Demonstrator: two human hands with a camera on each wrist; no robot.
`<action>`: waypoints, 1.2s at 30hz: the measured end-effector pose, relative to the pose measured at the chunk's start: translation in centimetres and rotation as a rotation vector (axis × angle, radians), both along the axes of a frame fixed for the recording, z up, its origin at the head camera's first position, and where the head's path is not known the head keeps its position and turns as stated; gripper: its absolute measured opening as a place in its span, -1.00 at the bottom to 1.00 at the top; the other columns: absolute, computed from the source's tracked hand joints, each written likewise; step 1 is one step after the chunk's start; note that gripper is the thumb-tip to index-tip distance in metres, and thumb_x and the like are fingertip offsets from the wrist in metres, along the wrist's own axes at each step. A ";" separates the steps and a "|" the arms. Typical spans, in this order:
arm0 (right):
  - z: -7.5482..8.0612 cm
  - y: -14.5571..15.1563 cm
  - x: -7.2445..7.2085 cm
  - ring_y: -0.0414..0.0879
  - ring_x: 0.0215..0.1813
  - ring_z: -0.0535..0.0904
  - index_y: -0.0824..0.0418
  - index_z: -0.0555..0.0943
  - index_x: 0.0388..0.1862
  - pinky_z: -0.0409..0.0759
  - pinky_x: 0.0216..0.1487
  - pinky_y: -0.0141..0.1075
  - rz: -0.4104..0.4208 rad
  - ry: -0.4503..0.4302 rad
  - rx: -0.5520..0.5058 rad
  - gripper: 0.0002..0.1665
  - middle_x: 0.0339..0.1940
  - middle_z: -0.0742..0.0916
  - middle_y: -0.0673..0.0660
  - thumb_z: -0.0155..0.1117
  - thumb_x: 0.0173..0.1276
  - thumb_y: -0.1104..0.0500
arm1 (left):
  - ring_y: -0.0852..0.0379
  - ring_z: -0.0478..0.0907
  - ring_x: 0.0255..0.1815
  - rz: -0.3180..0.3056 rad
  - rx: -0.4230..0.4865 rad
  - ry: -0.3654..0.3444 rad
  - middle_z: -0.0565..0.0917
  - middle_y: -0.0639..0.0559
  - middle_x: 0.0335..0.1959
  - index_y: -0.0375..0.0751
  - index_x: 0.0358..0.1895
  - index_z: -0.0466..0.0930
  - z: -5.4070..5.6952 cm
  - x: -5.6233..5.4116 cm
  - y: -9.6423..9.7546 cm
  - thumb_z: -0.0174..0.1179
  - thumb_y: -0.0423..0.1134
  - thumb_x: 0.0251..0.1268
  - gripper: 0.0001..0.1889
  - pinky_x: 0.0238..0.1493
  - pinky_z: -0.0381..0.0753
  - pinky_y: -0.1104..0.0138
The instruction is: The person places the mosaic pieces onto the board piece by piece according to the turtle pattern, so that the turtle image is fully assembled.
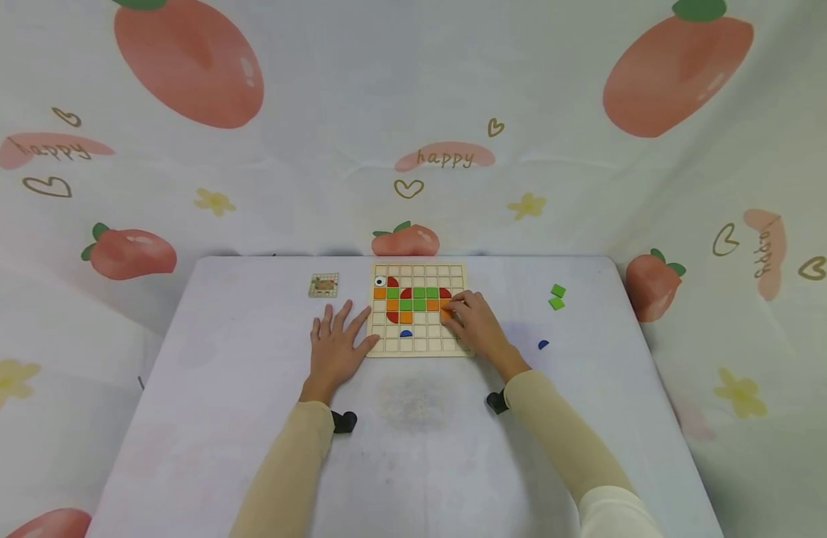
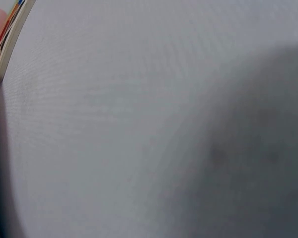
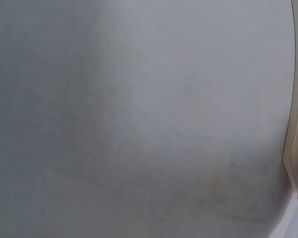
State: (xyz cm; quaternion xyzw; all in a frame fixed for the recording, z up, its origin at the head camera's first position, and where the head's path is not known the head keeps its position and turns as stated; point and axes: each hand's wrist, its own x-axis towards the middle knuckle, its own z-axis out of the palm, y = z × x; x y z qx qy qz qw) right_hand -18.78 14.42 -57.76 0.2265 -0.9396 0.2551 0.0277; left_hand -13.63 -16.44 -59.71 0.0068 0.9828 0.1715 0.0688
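Note:
A wooden grid board (image 1: 426,345) lies on the table, several of its cells filled with red, green, orange and blue pieces. Beside its left edge my left hand (image 1: 335,347) rests with fingers spread, the thumb and index fingertip right at the rim. Over the board's right side, my right hand (image 1: 479,321) pinches an orange tile (image 1: 445,315) between thumb and fingers, below the red quarter-round piece (image 1: 444,293). A round eye piece (image 1: 380,282) sits near the board's upper left. In the left wrist view, only the board's edge (image 2: 12,47) and a fingertip show.
A small picture card (image 1: 323,285) lies left of the board. To the right are two green tiles (image 1: 557,297) and a blue rounded piece (image 1: 544,344). A patterned cloth wall rises behind the table (image 1: 413,463). Dark wrist cameras (image 1: 344,422) sit under both forearms.

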 end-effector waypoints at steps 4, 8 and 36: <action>-0.1 0.0 0.0 0.10 0.04 0.49 0.21 0.73 0.08 0.56 0.15 -0.09 0.002 0.017 0.015 -0.62 0.11 0.64 0.19 0.43 0.38 0.04 | -0.26 -0.35 0.73 -0.001 0.000 0.001 -0.05 0.01 0.72 0.43 0.61 0.09 0.0 0.0 0.0 -0.11 0.45 0.41 -0.26 0.64 -0.33 -0.27; 0.0 0.1 0.0 0.11 0.03 0.50 0.20 0.73 0.07 0.56 0.14 -0.09 -0.005 0.022 0.017 -0.62 0.10 0.64 0.20 0.44 0.37 0.04 | -0.26 -0.35 0.73 0.000 0.008 0.008 -0.05 0.01 0.72 0.41 0.61 0.09 0.0 -0.1 0.0 -0.10 0.44 0.42 -0.26 0.64 -0.34 -0.28; 0.2 6.1 0.2 0.38 0.72 -0.31 0.05 -0.06 0.71 -0.36 0.62 0.39 -0.281 -0.216 0.419 0.11 0.74 -0.10 0.30 -0.13 0.42 -0.53 | -0.25 -0.38 0.74 0.004 0.001 -0.014 -0.08 0.02 0.73 0.44 0.61 0.06 -0.3 -0.1 0.0 -0.13 0.46 0.41 -0.26 0.64 -0.37 -0.26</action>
